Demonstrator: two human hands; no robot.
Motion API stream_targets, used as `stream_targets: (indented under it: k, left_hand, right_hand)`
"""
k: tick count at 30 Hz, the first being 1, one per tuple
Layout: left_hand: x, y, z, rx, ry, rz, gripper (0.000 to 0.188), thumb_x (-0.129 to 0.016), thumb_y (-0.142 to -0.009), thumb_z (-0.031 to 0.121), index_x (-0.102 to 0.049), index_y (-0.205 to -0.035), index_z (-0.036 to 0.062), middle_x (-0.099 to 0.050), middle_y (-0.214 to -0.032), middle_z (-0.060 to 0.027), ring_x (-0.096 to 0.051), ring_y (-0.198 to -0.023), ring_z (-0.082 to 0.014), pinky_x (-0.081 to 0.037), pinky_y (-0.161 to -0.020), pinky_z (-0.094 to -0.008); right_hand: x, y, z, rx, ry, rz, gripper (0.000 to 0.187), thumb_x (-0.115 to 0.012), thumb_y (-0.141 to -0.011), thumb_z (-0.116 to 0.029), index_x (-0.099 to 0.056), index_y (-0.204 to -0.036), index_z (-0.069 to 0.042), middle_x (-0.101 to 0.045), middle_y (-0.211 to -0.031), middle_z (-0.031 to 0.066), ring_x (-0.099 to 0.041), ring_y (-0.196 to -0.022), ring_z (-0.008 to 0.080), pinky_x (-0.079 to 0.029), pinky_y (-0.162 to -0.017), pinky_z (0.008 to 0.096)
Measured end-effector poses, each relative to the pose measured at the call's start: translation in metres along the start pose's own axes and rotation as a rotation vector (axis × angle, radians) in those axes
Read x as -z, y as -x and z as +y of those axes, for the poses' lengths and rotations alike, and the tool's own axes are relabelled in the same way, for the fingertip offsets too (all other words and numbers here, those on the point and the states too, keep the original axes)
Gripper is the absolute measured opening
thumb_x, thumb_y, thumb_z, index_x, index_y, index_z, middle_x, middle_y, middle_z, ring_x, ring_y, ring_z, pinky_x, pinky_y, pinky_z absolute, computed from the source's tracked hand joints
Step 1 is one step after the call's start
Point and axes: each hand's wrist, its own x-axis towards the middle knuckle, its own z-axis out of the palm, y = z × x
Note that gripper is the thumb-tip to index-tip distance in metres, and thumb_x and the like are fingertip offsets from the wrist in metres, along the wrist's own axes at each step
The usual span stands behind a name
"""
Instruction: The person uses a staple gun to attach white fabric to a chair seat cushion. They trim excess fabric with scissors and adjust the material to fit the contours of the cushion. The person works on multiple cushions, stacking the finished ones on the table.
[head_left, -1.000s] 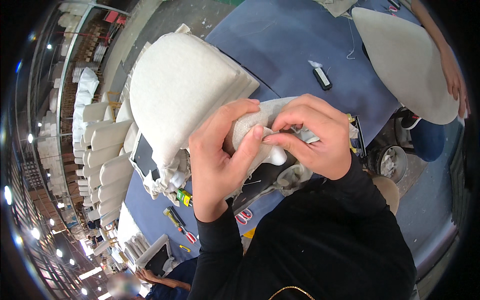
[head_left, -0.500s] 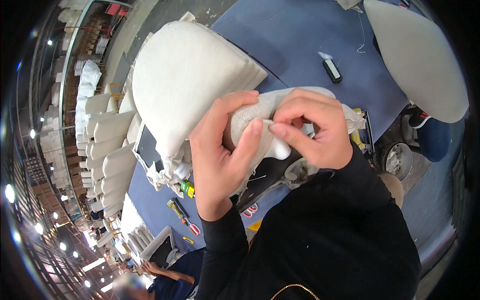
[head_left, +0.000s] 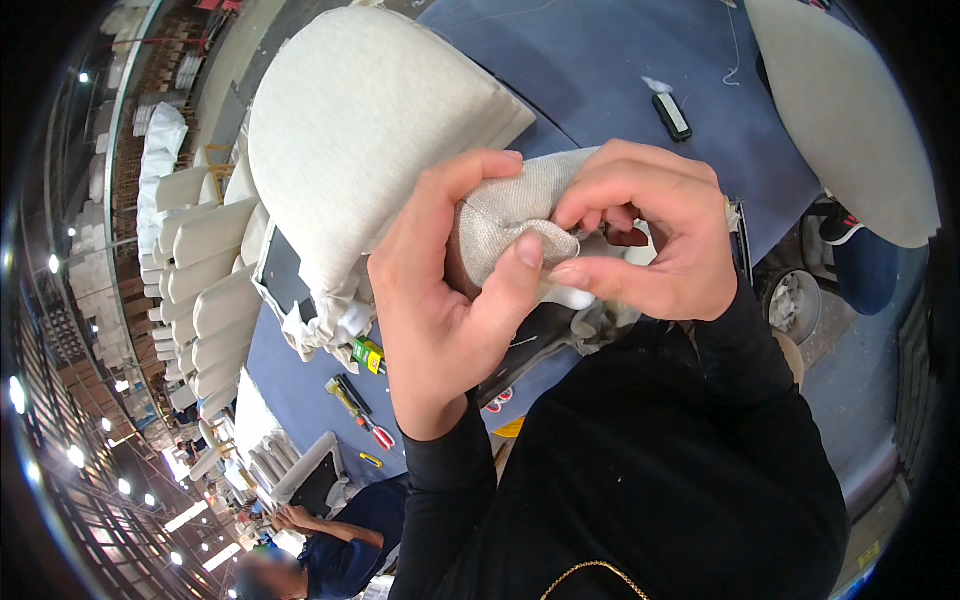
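Observation:
A padded piece covered in beige woven fabric (head_left: 510, 205) is held up before me, its rounded end toward the left. My left hand (head_left: 450, 260) wraps round that end, thumb pressing on a gathered fold of the cloth. Curled at the fold's right side, my right hand (head_left: 650, 235) has its fingers at the fabric edge and its thumb just below, a small gap showing between them. White wadding (head_left: 572, 297) shows beneath the fold. What lies under my right fingers is partly hidden.
Beige seat cushions (head_left: 380, 120) are stacked on the blue table (head_left: 590, 70). Nearby are a black-and-white handheld object (head_left: 671, 115), red-handled pliers (head_left: 376, 430) and a green-yellow box (head_left: 369, 355). A large pale panel (head_left: 850, 110) stands right; a bucket (head_left: 795, 303) sits below. Another person (head_left: 345, 535) works lower left.
My right thumb has moved down away from its fingers, widening the grip. The fabric fold now stands out more between my hands. The view has shifted slightly.

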Motion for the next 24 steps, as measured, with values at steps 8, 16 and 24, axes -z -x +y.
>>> stream_targets:
  k: [8, 16, 24]
  left_hand:
    - [0.003, 0.004, -0.004, -0.031, 0.118, -0.026, 0.039, -0.077, -0.092, 0.016, -0.071, -0.128, 0.002, -0.074, -0.103, -0.0093, -0.066, -0.084, -0.0145, -0.051, -0.076, -0.0268]
    - [-0.013, 0.004, 0.002, -0.141, -0.089, 0.036, 0.033, -0.08, -0.092, 0.009, -0.071, -0.124, 0.0044, -0.076, -0.103, -0.0123, -0.072, -0.083, -0.0259, -0.056, -0.076, -0.0339]
    - [-0.017, 0.007, 0.022, -0.176, -0.128, -0.01, 0.036, -0.08, -0.095, 0.018, -0.07, -0.126, 0.0032, -0.077, -0.105, -0.0124, -0.074, -0.093, -0.0217, -0.056, -0.087, -0.0319]
  right_hand:
    - [0.0, 0.004, 0.02, 0.014, -0.268, -0.035, 0.011, -0.086, -0.092, -0.004, -0.077, -0.097, -0.001, -0.065, -0.089, 0.0019, -0.044, -0.069, 0.0065, -0.035, -0.063, 0.0248]
    - [0.007, 0.01, 0.023, -0.008, -0.219, 0.02, 0.011, -0.085, -0.096, -0.008, -0.077, -0.098, 0.0, -0.064, -0.09, 0.0016, -0.042, -0.069, 0.0048, -0.034, -0.062, 0.0234]
    - [0.023, 0.016, 0.014, 0.112, 0.043, 0.009, 0.012, -0.083, -0.098, -0.009, -0.075, -0.098, -0.001, -0.065, -0.09, 0.0022, -0.049, -0.067, 0.0051, -0.036, -0.057, 0.0231]
